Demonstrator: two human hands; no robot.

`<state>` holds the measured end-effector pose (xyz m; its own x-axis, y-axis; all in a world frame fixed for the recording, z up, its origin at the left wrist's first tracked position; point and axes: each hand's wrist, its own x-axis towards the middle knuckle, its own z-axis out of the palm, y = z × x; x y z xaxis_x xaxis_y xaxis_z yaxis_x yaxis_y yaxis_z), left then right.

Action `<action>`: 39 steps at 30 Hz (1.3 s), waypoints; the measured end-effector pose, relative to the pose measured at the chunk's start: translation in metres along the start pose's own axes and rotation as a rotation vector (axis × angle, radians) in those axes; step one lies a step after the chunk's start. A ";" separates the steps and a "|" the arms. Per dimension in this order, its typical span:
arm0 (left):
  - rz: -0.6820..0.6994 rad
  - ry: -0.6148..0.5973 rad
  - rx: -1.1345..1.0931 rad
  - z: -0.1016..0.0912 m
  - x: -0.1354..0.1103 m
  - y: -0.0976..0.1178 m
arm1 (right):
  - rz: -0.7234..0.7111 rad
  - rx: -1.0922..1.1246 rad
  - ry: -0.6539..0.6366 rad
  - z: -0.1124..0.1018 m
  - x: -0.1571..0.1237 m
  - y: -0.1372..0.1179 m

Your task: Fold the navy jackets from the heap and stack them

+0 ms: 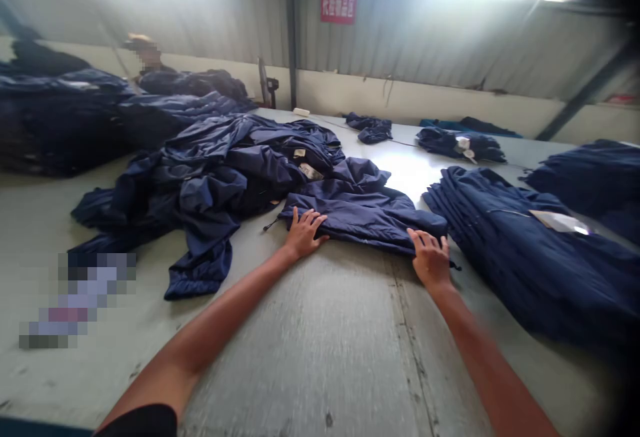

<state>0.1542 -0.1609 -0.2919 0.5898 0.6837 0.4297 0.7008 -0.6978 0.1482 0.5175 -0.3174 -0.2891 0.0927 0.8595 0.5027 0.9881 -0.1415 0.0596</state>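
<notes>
Head view: left hand and right hand spread on a navy jacket

We have both hands on the near edge of the jacket, well apart from each other, and the jacket lies on a long grey surface. The fingers of the left hand are apart and lie on the fabric. Those of the right hand are apart too, and neither hand is clamped on anything that we can see. The jacket lies spread out in front of us, with a drawstring cord at its left end, and its far side touches a heaped pile of navy garments with pale labels showing. Just to our right lies a long stack of navy cloth with a white tag on top. Smaller navy bundles sit further along the surface. Far to the left, a person stands or sits behind more dark heaps, near a corrugated wall bearing a red sign. A pixelated patch at the lower left hides whatever lies there.
</notes>
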 end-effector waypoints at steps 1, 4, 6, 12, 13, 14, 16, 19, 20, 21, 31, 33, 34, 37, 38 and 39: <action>0.026 -0.002 -0.012 0.000 0.000 0.000 | 0.038 0.006 -0.005 0.003 -0.003 0.005; 0.049 0.027 -0.031 -0.002 -0.002 0.000 | 0.120 0.118 -0.071 0.015 -0.008 0.016; 0.042 0.046 -0.031 -0.004 -0.002 0.000 | 0.146 0.213 -0.103 0.023 -0.009 0.020; 0.031 0.054 -0.047 -0.009 -0.004 0.003 | 0.154 0.309 -0.086 0.037 -0.010 0.030; 0.026 0.060 -0.049 -0.009 -0.004 0.003 | 0.157 0.305 -0.080 0.037 -0.010 0.030; 0.016 0.066 -0.049 -0.009 -0.004 0.002 | 0.157 0.296 -0.076 0.038 -0.009 0.031; -0.045 0.081 -0.037 -0.007 -0.003 0.001 | 0.156 0.268 -0.083 0.038 -0.009 0.030; -0.261 0.087 -0.050 -0.003 0.000 -0.005 | 0.171 0.226 -0.114 0.035 -0.007 0.026; -0.324 0.080 -0.067 -0.001 0.002 -0.008 | 0.177 0.218 -0.122 0.034 -0.006 0.024; -0.366 0.071 -0.087 0.001 0.004 -0.011 | 0.181 0.213 -0.128 0.033 -0.005 0.023; -0.381 0.054 -0.141 -0.013 0.009 -0.009 | 0.188 0.168 -0.254 0.009 0.007 0.016; -0.344 0.061 -0.138 -0.027 0.008 -0.004 | 0.144 0.173 -0.283 -0.008 0.012 0.020; -0.321 0.067 -0.136 -0.037 0.007 -0.002 | 0.124 0.171 -0.293 -0.020 0.014 0.023; -0.190 0.063 -0.109 -0.072 -0.004 0.001 | 0.075 0.149 -0.291 -0.061 0.004 0.031; -0.128 0.046 -0.098 -0.084 -0.012 0.002 | 0.050 0.137 -0.285 -0.074 -0.005 0.034; -0.062 0.013 -0.089 -0.095 -0.024 0.004 | 0.019 0.128 -0.284 -0.086 -0.018 0.036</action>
<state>0.1045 -0.2001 -0.2167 0.5408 0.7234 0.4291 0.6970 -0.6711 0.2528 0.5405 -0.3802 -0.2222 0.1239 0.9627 0.2406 0.9916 -0.1112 -0.0656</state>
